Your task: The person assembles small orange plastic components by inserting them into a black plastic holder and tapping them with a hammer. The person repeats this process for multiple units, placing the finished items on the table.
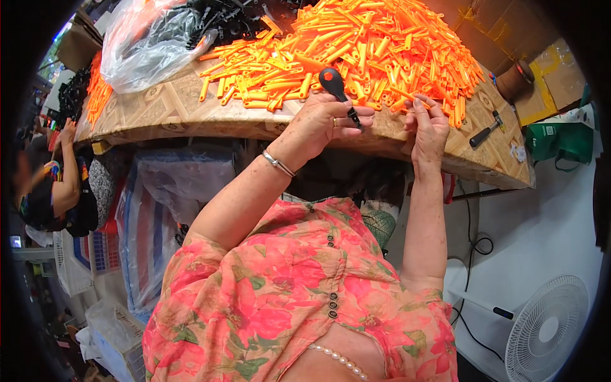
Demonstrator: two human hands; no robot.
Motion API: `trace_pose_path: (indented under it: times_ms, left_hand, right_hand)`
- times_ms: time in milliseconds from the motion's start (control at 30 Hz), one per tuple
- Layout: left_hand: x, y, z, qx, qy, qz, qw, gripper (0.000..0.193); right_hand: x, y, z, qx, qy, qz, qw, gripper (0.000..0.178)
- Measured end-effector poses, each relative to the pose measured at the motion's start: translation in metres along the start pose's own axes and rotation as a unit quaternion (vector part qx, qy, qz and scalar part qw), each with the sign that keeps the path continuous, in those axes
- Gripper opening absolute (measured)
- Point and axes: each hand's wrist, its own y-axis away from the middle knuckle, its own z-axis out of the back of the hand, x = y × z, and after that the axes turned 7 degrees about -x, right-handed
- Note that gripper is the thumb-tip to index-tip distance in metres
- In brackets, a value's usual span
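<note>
My left hand (315, 127) is closed round a slim black plastic part (331, 81) with a rounded end and an orange dot on it; its narrow end sticks out between the fingers. To its right, my right hand (428, 130) pinches a small orange plastic piece (402, 93) between thumb and fingertips. Both hands are above the near edge of the patterned table (184, 105). Just beyond them rises a large heap of similar orange pieces (382, 51).
Black parts (235, 22) and a clear plastic bag (143, 60) lie at the far left. A small black-handled hammer (485, 132) rests on the right, near a brown spool (514, 79) and cardboard (563, 76). A white fan (547, 328) stands lower right. Another person's arm (67, 178) shows at left.
</note>
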Motion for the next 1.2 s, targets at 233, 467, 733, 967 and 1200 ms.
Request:
trace_pose_path:
  times_ms: [233, 467, 733, 967, 1200]
  left_hand:
    - [0.004, 0.025, -0.007, -0.034, 0.007, -0.03, 0.999, 0.022]
    - [0.004, 0.039, -0.002, -0.085, 0.034, -0.061, 0.994, 0.024]
    - [-0.006, 0.046, 0.005, -0.147, 0.043, -0.072, 0.986, 0.025]
    - [-0.002, 0.044, 0.014, -0.161, 0.038, -0.081, 0.983, 0.024]
    - [0.002, 0.046, 0.013, -0.172, 0.006, -0.114, 0.978, 0.023]
  right_hand:
    - [0.017, 0.059, -0.007, 0.062, -0.094, -0.057, 0.992, 0.011]
    - [0.02, 0.052, -0.01, 0.015, 0.034, 0.014, 0.999, 0.015]
    - [0.008, -0.029, -0.013, 0.028, 0.383, 0.259, 0.886, 0.04]
    - [0.002, -0.028, -0.034, 0.031, 0.529, 0.302, 0.792, 0.026]
    - [0.0, -0.003, -0.071, 0.126, 0.402, 0.312, 0.851, 0.021]
